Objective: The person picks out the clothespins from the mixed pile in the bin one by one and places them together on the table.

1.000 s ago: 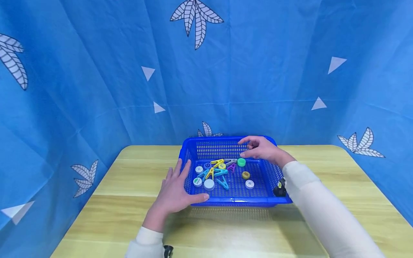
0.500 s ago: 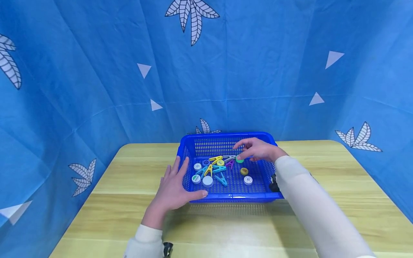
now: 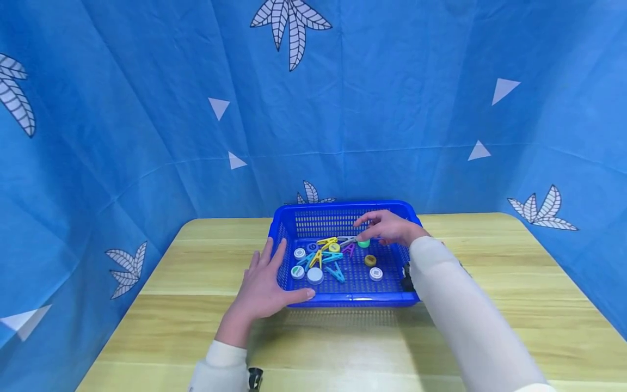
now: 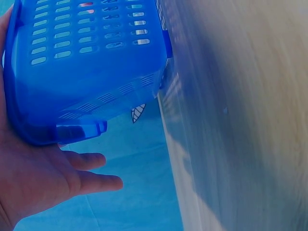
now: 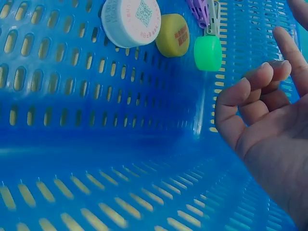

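Blue basket (image 3: 343,298) at frame centre seems steadied by the left hand (image 3: 264,288), fingers straight, while the right hand (image 3: 389,227), fingers loosely bent, grasps nothing near the green cap (image 3: 363,244).

A white cap (image 5: 129,23) bears a square code (image 5: 144,13) and, like a yellow cap (image 5: 166,34), unreadable red print (image 5: 181,40)
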A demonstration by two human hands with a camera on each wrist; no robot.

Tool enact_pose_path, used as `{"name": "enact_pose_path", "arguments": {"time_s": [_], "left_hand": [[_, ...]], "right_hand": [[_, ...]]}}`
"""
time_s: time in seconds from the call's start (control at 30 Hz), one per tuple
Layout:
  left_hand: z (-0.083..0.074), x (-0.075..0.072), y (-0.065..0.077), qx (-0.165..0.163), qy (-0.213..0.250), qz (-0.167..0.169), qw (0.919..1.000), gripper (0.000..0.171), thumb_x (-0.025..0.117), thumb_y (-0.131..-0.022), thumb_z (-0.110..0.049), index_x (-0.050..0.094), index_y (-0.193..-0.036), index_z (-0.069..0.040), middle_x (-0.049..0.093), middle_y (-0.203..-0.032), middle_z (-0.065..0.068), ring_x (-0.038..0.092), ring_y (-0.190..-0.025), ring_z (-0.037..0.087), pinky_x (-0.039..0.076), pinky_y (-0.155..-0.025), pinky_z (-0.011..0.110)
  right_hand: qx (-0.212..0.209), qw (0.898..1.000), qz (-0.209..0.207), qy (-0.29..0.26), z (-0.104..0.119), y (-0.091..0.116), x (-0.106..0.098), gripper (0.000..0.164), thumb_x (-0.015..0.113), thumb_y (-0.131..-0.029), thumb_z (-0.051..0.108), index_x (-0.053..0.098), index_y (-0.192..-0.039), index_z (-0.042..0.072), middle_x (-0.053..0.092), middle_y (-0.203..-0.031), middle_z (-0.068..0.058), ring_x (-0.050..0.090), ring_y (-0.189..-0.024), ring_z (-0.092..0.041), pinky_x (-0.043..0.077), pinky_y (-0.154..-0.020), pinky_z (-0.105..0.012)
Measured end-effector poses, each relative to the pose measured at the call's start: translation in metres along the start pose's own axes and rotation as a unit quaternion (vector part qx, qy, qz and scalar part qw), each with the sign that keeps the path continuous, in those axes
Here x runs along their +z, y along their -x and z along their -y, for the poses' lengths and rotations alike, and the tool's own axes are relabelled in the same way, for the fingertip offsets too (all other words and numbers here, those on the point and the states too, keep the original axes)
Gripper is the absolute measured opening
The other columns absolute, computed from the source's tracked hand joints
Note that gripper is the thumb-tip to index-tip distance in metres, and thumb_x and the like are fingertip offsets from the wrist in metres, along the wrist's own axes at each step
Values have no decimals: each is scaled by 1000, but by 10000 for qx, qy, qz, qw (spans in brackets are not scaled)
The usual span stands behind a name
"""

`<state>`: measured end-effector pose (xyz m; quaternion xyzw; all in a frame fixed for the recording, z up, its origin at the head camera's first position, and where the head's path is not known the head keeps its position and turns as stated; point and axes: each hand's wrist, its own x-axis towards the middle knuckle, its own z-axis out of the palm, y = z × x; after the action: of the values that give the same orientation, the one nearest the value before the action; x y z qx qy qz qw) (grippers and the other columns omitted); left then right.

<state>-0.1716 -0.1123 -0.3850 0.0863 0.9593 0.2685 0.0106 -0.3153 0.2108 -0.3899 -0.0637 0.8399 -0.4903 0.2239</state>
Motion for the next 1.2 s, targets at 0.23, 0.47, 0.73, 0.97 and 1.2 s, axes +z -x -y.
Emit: {"name": "enact_pose_path", "arguments": {"time_s": [0.23, 0.47, 0.73, 0.97, 1.2], "left_hand": [[1, 3, 1, -36, -12, 5, 10000, 127, 77, -65, -74, 12, -162, -24, -1, -167, 8, -3, -147, 48, 10, -107, 75], [-1, 5, 2, 72, -97, -38, 9999, 128, 75, -64, -79, 13, -162, -24, -1, -167, 9, 0, -146, 49, 13, -106, 76], [-2, 3, 1, 98, -112, -103, 9998, 130, 73, -63, -81, 12, -162, -24, -1, -167, 8, -1, -147, 48, 12, -106, 75], [-2, 1, 0, 51, -102, -73, 9999, 129, 75, -64, -78, 11, -162, -25, -2, -167, 7, -3, -147, 48, 11, -107, 74], [0, 1, 1, -6, -50, -48, 10000, 128, 76, -64, -77, 11, -162, -25, -3, -167, 6, -3, -147, 47, 11, -108, 74]], "right_hand": [[69, 9995, 59, 289, -3, -7, 13, 50, 82, -84, 26, 66, -129, 12, 55, -128, -11, 50, -106, -32, 47, -79, -42], [143, 9974, 200, 672, -8, -9, 20, 45, 86, -80, 26, 70, -119, 13, 56, -129, -13, 51, -115, -35, 46, -92, -55], [114, 9953, 238, 929, -6, -11, 17, 43, 88, -76, 24, 72, -114, 12, 60, -114, -10, 56, -101, -30, 46, -82, -44], [-153, 9914, 95, 1294, -2, -12, 19, 43, 90, -73, 24, 74, -110, 11, 60, -114, -11, 55, -101, -30, 45, -90, -46], [-201, 9855, -16, 1685, -2, -16, 24, 41, 92, -71, 25, 74, -106, 12, 61, -113, -11, 57, -99, -29, 45, -91, -47]]}}
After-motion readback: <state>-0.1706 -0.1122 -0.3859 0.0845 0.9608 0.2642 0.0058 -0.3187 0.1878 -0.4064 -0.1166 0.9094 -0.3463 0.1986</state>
